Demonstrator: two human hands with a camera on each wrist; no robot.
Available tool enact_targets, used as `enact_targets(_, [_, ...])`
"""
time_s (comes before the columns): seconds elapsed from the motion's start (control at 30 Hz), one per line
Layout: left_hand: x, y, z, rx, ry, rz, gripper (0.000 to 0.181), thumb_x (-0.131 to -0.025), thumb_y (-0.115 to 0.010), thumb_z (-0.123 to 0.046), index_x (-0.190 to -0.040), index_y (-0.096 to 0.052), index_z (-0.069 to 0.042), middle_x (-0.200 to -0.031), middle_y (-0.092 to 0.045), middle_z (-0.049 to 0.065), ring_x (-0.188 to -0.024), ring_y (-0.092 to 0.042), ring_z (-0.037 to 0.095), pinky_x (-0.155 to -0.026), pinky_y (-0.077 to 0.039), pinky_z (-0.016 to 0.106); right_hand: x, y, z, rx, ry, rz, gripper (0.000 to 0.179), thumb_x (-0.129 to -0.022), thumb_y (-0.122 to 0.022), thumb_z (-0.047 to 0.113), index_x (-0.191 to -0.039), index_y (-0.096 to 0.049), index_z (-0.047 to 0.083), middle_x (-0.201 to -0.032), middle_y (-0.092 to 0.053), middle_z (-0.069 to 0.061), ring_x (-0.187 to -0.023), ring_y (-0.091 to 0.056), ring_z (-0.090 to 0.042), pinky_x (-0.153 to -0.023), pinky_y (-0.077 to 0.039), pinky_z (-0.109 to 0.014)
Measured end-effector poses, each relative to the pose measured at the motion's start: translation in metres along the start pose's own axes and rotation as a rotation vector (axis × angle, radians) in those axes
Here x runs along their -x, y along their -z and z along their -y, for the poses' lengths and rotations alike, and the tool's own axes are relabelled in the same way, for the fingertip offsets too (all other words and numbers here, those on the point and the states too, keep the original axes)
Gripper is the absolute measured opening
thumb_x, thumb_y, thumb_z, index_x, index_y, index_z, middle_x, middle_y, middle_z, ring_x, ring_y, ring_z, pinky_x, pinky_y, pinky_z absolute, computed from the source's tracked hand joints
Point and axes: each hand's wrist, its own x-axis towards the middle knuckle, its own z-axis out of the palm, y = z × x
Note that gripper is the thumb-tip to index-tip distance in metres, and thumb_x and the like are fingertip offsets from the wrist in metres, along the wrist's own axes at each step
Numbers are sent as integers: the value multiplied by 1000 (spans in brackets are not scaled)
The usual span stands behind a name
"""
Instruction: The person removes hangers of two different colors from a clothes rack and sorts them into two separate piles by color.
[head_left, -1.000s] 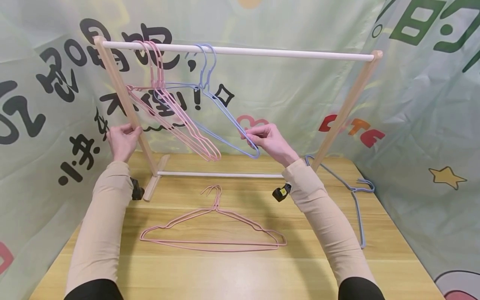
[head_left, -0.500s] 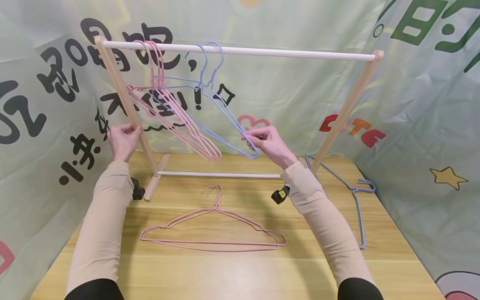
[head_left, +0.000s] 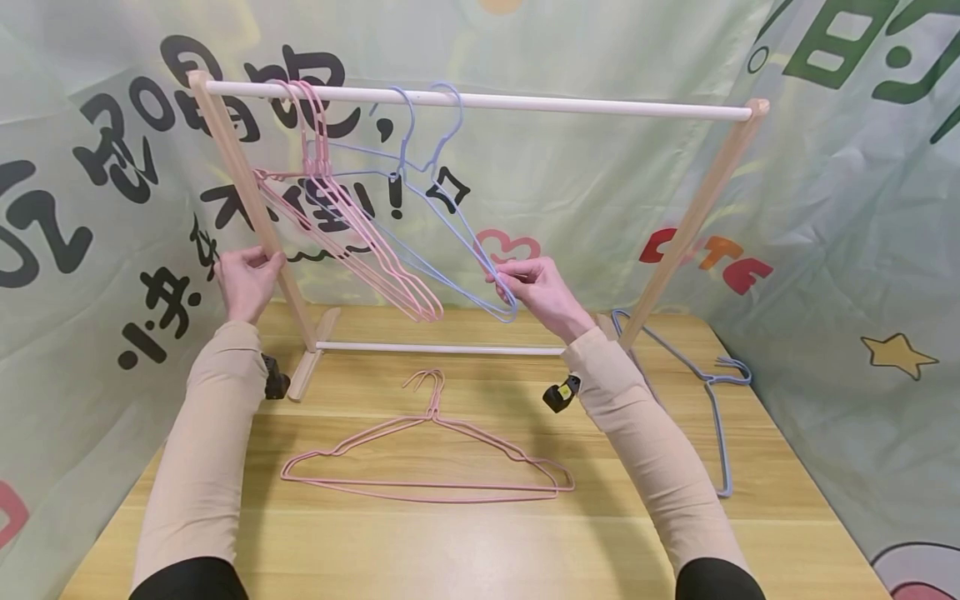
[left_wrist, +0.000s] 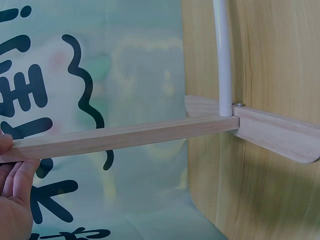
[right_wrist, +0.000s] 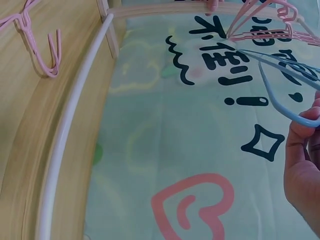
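Observation:
In the head view my left hand grips the left wooden post of a garment rack. The left wrist view has the thumb above that post and the fingers below it. My right hand pinches the lower right corner of the blue clothes hangers hanging from the white rail. Two blue hooks stand apart on the rail, while the hangers' lower corners meet at my fingers. Beside them, several pink clothes hangers hang close together near the left post.
Pink hangers lie overlapped on the wooden table in front of the rack. More blue hangers lie at the right, partly behind my right sleeve. The rack's lower bar runs just above the table.
One blue hanger's hook has slid right along the rail, widening the gap from the other blue hook. My left hand and the pink hangers have stayed in place.

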Motion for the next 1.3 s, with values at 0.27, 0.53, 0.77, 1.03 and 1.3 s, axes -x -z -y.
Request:
enact_targets(0.27, [0, 1, 0, -2, -23, -16, 37, -93, -68, -26, -122, -71, -3, -120, -69, 23, -125, -59, 27, -110, -38, 38, -1, -2, -3, -45, 12, 1, 38, -97, -54, -8, -83, -78, 18, -68, -65, 4, -65, -54, -7, -64, -45, -20])
enact_targets(0.53, [0, 1, 0, -2, -27, -12, 38, -94, -68, -28, -122, -71, -2, -120, -69, 24, -127, -56, 27, -112, -36, 40, -2, -3, -2, -29, 34, -11, 38, -96, -56, -7, -83, -79, 20, -67, -65, 5, -65, -54, -7, -65, -45, -20])
enact_targets(0.77, [0, 0, 0, 1, -9, 1, 40, -94, -67, -29, -124, -70, -3, -123, -68, 23, -130, -55, 27, -113, -35, 40, -1, -3, 0, -8, 43, -39, 18, -96, -55, -8, -98, -72, -15, -69, -68, 5, -64, -57, -6, -65, -48, -19])
enact_targets(1.03, [-1, 1, 2, 11, -8, 6, 38, -93, -68, -26, -123, -70, -2, -121, -67, 23, -132, -50, 27, -118, -28, 40, 0, -1, 1, 41, 42, -48, 21, -96, -55, -9, -106, -64, -25, -79, -73, 9, -68, -59, -5, -68, -48, -18])
enact_targets(1.3, [-2, 0, 2, 0, -9, 6, 39, -94, -68, -28, -124, -69, -3, -122, -67, 23, -129, -56, 29, -116, -33, 40, 5, 4, -6, 49, 11, -42, 22, -97, -55, -8, -109, -61, -26, -75, -70, 6, -67, -58, -6, -66, -48, -19])
